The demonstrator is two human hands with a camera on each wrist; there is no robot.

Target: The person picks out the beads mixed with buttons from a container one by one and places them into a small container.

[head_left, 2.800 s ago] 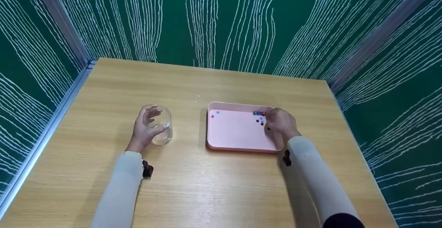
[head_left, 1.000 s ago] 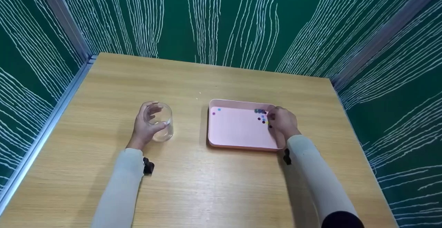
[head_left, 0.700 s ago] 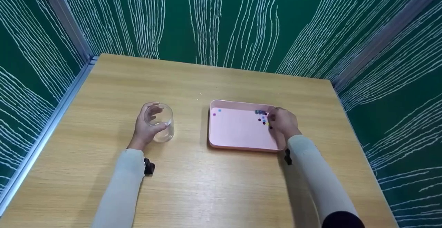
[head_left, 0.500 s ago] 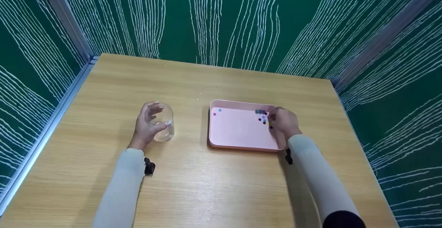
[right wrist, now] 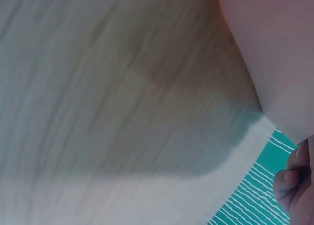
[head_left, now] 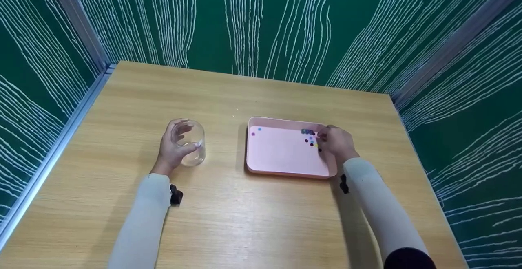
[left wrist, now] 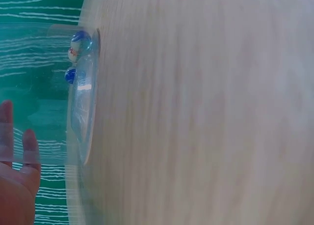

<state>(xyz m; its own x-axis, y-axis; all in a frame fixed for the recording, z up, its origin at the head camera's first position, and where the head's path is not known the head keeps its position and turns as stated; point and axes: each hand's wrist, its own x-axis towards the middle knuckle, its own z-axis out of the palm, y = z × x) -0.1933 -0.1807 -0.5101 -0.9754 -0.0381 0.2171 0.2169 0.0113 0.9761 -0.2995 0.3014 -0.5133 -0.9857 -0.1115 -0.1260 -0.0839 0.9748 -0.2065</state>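
In the head view my left hand (head_left: 169, 151) grips a clear glass jar (head_left: 193, 159) standing on the table. Through its side, the left wrist view shows blue and white marbles (left wrist: 70, 75) at the bottom. My right hand (head_left: 337, 142) reaches over the right wall of a pink tray (head_left: 277, 155), thumb and fingers close together by the marbles. Several dark, blue and yellow marbles (head_left: 307, 132) lie there, near the far right corner. The right wrist view has curled fingers (right wrist: 286, 182) beyond the tray wall; I cannot tell whether they pinch a marble.
Two small marbles, one blue (head_left: 259, 129) and one pink (head_left: 253, 134), lie in the tray's far left corner. Tiny pale specks (head_left: 235, 112) dot the wooden table (head_left: 228, 220) behind it. Green panels (head_left: 208, 28) with white lines stand along the back and sides.
The right hand has shifted slightly right, and its fingertips have drawn back a little from the marbles. The left hand keeps its hold on the jar.
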